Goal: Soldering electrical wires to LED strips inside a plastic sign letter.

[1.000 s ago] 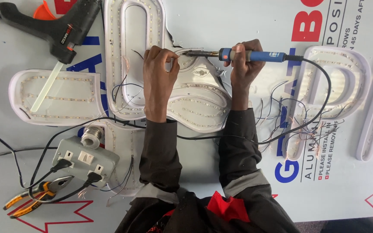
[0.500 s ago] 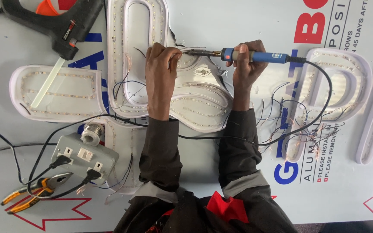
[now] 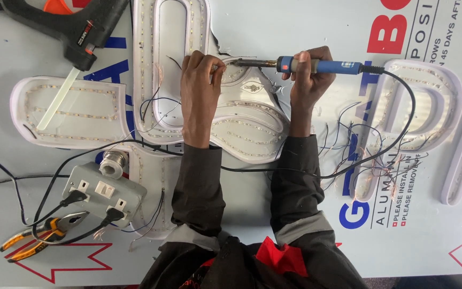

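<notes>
From the head view I see my right hand (image 3: 307,75) closed around the blue-handled soldering iron (image 3: 316,66), its tip pointing toward my left hand (image 3: 200,80). My left fingers pinch a thin wire (image 3: 231,61) right at that tip, over the white sign letter (image 3: 241,115). A grey socket box (image 3: 102,191) sits below-left of my left hand.

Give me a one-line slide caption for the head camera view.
Right hand holds a blue soldering iron to wires pinched by the left hand over white sign letters.
</notes>
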